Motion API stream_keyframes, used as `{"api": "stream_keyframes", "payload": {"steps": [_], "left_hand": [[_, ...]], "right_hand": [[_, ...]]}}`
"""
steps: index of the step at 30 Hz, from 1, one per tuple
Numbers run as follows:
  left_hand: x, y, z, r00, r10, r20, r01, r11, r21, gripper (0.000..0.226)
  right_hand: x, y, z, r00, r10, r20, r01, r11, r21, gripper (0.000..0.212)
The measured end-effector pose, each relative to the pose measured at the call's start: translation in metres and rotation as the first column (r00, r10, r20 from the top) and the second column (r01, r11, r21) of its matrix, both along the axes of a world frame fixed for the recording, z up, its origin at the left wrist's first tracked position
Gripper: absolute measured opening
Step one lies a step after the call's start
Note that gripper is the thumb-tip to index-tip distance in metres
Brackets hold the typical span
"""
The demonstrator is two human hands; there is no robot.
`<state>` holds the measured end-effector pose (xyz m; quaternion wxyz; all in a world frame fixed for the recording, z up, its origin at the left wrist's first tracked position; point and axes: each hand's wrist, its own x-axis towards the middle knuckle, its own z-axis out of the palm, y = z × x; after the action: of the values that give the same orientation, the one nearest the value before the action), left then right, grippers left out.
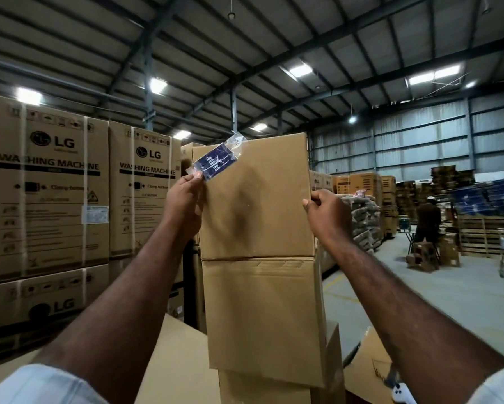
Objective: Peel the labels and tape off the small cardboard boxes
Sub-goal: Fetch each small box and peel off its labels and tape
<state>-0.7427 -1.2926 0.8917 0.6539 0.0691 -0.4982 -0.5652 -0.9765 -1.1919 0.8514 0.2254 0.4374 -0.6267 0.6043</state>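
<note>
The tape strip (219,158), clear and carrying a dark blue label (214,164), lies just above and to the right of the left hand (186,196), whose thumb and fingertips pinch its lower end. Its long axis slants from that pinch up and rightward, and its crumpled clear end points past the top edge of the cardboard box (256,199). I cannot tell whether that far end is stuck to the board. The left hand is the nearer one, so the pull would likely run down and leftward, away from the box's upper left corner. The box stands upright between the hands, long axis vertical, and the right hand (326,211) clamps its right edge. Beyond the left hand stand washing-machine cartons (49,185); beyond the right hand, well apart, is a person (427,217).
</note>
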Motion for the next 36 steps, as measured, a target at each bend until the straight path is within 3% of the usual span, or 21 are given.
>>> {"api": "stream_keyframes", "payload": {"steps": [5, 9, 12, 14, 16, 18, 21, 24, 28, 36], "left_hand": [[0.012, 0.004, -0.012, 0.987, 0.025, 0.159, -0.021, 0.999, -0.029, 0.011], [0.025, 0.019, -0.032, 0.944, 0.013, 0.331, 0.012, 0.997, -0.073, 0.015], [0.030, 0.041, -0.062, 0.903, -0.031, 0.429, 0.088, 0.990, -0.113, 0.024], [0.032, 0.059, -0.090, 0.872, -0.052, 0.486, 0.133, 0.982, -0.133, 0.018], [0.033, 0.076, -0.121, 0.841, -0.059, 0.538, 0.159, 0.977, -0.142, 0.015], [0.038, 0.091, -0.150, 0.820, -0.093, 0.565, 0.199, 0.972, -0.128, 0.014], [0.049, 0.110, -0.185, 0.809, -0.177, 0.561, 0.262, 0.962, -0.073, 0.018], [0.062, 0.124, -0.216, 0.788, -0.253, 0.562, 0.308, 0.951, -0.003, 0.010], [0.078, 0.141, -0.263, 0.703, -0.385, 0.598, 0.397, 0.910, 0.119, 0.023], [0.082, 0.179, -0.361, 0.390, -0.567, 0.726, 0.502, 0.791, 0.348, 0.012]], "right_hand": [[0.010, 0.012, -0.005, 0.999, -0.027, -0.024, 0.027, 0.999, 0.029, 0.011], [0.035, 0.033, -0.011, 0.997, -0.060, -0.039, 0.057, 0.996, -0.065, 0.014], [0.068, 0.060, -0.027, 0.989, 0.127, 0.071, -0.118, 0.986, -0.116, 0.027], [0.094, 0.081, -0.045, 0.873, 0.376, 0.310, -0.345, 0.926, -0.150, 0.037], [0.111, 0.097, -0.069, 0.707, 0.486, 0.514, -0.481, 0.863, -0.154, 0.049], [0.122, 0.108, -0.097, 0.579, 0.496, 0.647, -0.531, 0.832, -0.162, 0.052], [0.130, 0.124, -0.140, 0.443, 0.510, 0.738, -0.492, 0.826, -0.275, 0.028], [0.140, 0.146, -0.179, 0.360, 0.527, 0.770, -0.484, 0.811, -0.329, 0.012], [0.158, 0.187, -0.230, 0.322, 0.432, 0.842, -0.464, 0.848, -0.257, 0.012], [0.165, 0.273, -0.320, 0.195, 0.251, 0.948, -0.523, 0.844, -0.116, 0.013]]}}
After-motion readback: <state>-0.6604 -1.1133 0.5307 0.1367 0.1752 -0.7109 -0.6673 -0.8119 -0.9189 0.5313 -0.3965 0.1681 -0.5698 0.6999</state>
